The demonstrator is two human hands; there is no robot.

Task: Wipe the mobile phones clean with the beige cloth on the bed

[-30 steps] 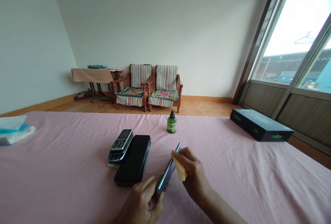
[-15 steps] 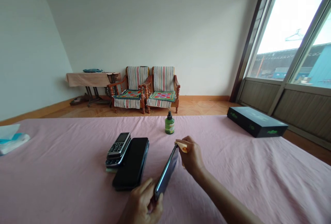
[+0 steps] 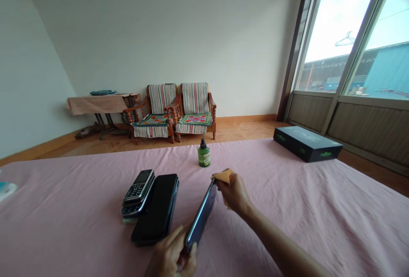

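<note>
My left hand [image 3: 174, 251] is closed around the near end of a smartphone [image 3: 202, 217], which is tilted up on its long edge above the pink cloth. A yellow cloth [image 3: 223, 176] is pinched in my right hand [image 3: 235, 192] and touches the phone's far end. Left of the phone, a stack of large dark smartphones [image 3: 156, 209] lies flat. Beside that stack sit keypad phones [image 3: 138, 191] piled on one another, with something pale green under them. A green spray bottle [image 3: 203, 155] stands upright beyond my right hand.
Pink fabric [image 3: 287, 209] covers the surface, with wrinkles at the right. A black box [image 3: 306, 144] lies at the far right. A white and blue packet [image 3: 6, 189] is cut off at the left edge. Two wooden chairs [image 3: 194, 117] and a cloth-covered sewing table [image 3: 104, 104] stand beyond.
The camera view has turned slightly to the right, so things appear further left. The yellow cloth shows more of its surface at the phone's far end. Both hands keep their grip.
</note>
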